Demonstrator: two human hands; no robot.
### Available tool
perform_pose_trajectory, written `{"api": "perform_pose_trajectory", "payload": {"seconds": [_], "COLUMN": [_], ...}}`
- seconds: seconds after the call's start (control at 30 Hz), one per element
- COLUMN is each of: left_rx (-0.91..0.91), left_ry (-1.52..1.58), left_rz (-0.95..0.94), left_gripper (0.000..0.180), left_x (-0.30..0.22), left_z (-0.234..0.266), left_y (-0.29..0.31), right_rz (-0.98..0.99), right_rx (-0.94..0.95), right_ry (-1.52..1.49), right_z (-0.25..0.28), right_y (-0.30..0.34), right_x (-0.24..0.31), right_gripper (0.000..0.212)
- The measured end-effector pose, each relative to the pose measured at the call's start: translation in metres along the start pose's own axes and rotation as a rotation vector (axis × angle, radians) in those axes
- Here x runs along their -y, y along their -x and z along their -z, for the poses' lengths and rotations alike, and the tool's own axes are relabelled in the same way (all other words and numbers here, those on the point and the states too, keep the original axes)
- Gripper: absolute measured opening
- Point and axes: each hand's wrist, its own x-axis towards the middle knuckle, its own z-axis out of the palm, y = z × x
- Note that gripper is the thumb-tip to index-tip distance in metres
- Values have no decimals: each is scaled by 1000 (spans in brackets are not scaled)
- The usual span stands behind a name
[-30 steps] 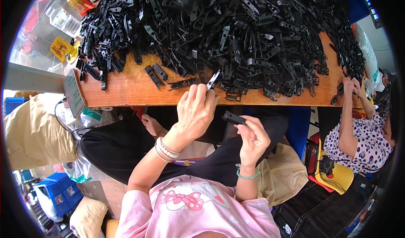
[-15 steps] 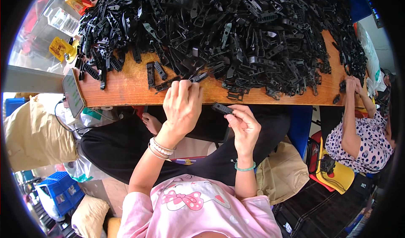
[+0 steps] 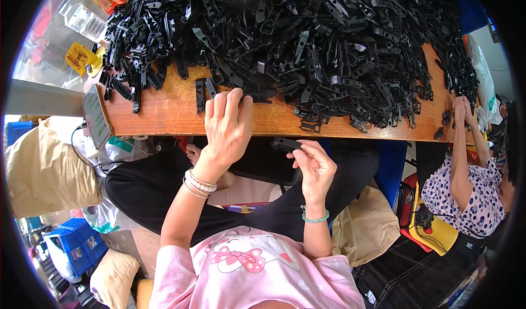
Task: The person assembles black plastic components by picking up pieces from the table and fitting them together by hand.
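My right hand [image 3: 315, 172] pinches a narrow black plastic part [image 3: 286, 144] between thumb and fingers, just in front of the table edge. My left hand [image 3: 227, 125] reaches over the edge with its fingers bent together above the wooden top. Its fingertips are hidden, so what they grip cannot be made out. Close to those fingers, a black slotted piece [image 3: 200, 95] and a smaller ribbed piece [image 3: 210, 87] lie on the wood. Beyond them rises a big heap of black plastic parts [image 3: 274, 40].
On the wooden table [image 3: 164, 114], a phone-like slab [image 3: 96, 118] leans at the left edge. A yellow holder [image 3: 82, 59] and a clear bottle [image 3: 85, 23] stand farther back. At the right, a co-worker's hands [image 3: 463, 109] work at the same table. A blue crate [image 3: 76, 246] sits lower left.
My left hand has moved a little left and farther onto the table, toward the loose pieces. My right hand stays almost in place, the black part tilted slightly differently.
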Motion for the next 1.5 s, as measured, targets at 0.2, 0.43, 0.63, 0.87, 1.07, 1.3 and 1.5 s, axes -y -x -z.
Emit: {"api": "perform_pose_trajectory", "payload": {"seconds": [0.2, 0.43, 0.63, 0.87, 1.07, 1.3, 1.5], "left_rx": [-137, 283, 766, 778, 587, 446, 400], "left_ry": [441, 1289, 1344, 1401, 1725, 1680, 1550], "left_rz": [65, 849, 1025, 1091, 1038, 1027, 728], "left_gripper": [26, 20, 27, 40, 57, 38, 18], "left_x": [-5, -16, -10, -10, -16, -27, -30], "left_z": [2, 37, 48, 38, 41, 39, 37], "left_y": [8, 9, -3, 10, 33, 45, 48], "right_rz": [18, 37, 112, 42, 31, 172, -62], "right_rx": [-34, 56, 100, 7, -35, -52, 97], "right_ry": [-9, -120, 80, 68, 168, 269, -119], "right_z": [-1, -5, -11, -21, -25, -39, -28], "right_y": [-2, -5, 0, 10, 9, 22, 9], "right_x": [-2, 6, 14, 17, 19, 14, 18], "right_gripper": [12, 11, 10, 11, 11, 9, 37]}}
